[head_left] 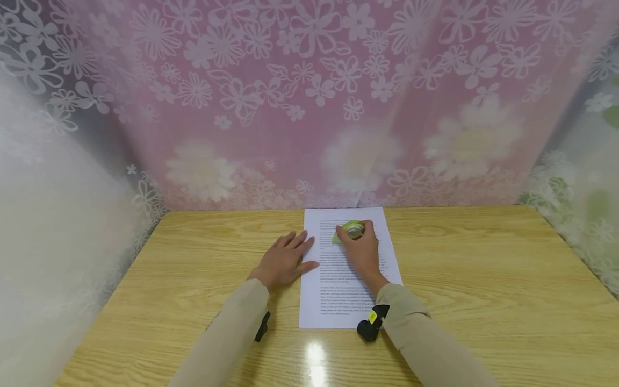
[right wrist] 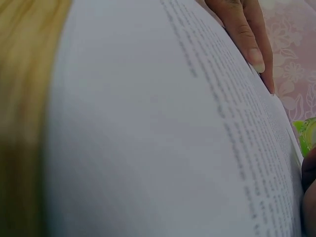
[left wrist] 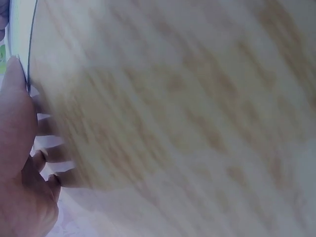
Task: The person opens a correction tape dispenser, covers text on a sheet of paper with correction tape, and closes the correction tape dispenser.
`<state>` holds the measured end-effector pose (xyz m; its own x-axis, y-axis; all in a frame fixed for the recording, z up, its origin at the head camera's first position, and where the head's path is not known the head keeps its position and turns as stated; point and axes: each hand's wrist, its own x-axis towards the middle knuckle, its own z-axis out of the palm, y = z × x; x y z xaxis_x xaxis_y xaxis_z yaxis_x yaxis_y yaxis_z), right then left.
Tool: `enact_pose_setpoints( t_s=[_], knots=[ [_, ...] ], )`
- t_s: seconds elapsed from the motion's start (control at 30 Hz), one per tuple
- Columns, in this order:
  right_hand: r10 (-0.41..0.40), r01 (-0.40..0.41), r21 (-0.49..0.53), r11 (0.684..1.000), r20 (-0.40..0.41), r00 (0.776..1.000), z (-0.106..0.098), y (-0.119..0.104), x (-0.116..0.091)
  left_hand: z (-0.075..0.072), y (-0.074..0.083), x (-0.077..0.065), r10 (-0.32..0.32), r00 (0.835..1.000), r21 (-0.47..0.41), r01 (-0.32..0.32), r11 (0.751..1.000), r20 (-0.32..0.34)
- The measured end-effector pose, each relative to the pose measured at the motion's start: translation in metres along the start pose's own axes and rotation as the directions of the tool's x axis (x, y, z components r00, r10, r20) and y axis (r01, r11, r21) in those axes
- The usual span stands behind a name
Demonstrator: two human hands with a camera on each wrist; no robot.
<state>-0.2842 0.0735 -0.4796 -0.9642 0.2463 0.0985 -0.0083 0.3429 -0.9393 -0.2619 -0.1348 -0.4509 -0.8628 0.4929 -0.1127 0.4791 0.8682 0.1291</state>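
Note:
A white sheet of printed paper (head_left: pixel 308 309) lies on the wooden table. On its left edge my left hand (head_left: pixel 281 262) rests with fingers spread and straight, thumb and fingertips over the margin. Higher on the page, my right hand (head_left: pixel 364 257) grips a green correction tape dispenser (head_left: pixel 356 231) with a clear window, thumb on one side and fingers on the other. The dispenser sits over the upper printed lines, and its tip is at the left. In the right wrist view, only a green edge of the dispenser (right wrist: pixel 307 136) shows beyond the page.
Wood-grain tabletop (head_left: pixel 464 269) extends on both sides of the paper. A pink flowered curtain (head_left: pixel 290 134) hangs right behind the table's back edge, with pale curtains at both sides. A black wrist camera (head_left: pixel 369 325) on the right sleeve overlaps the sheet's lower right corner.

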Motion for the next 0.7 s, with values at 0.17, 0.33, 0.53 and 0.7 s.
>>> enact_pose_setpoints(
  t_s=[0.17,0.33,0.53,0.7],
  knots=[
    [-0.008,0.009,-0.023,1.0,0.022,1.0,-0.0011,-0.0015,-0.0018,-0.0018,0.0008,-0.0006,0.011,1.0,-0.024,-0.011,1.0,-0.003],
    [-0.007,0.008,-0.032,0.999,0.044,0.999,-0.0019,-0.0023,-0.003,-0.0026,0.002,-0.0023,0.018,1.0,-0.027,-0.019,0.999,-0.01],
    [-0.023,0.025,-0.042,0.999,0.058,0.998,-0.0016,-0.0002,-0.0022,0.0003,0.001,-0.0006,0.028,0.999,-0.039,-0.03,0.999,-0.035],
    [-0.038,0.042,-0.054,0.998,0.071,0.997,-0.0022,0.0003,-0.001,0.0011,0.0006,0.0002,0.036,0.998,-0.035,-0.038,0.999,-0.044]
  ],
)
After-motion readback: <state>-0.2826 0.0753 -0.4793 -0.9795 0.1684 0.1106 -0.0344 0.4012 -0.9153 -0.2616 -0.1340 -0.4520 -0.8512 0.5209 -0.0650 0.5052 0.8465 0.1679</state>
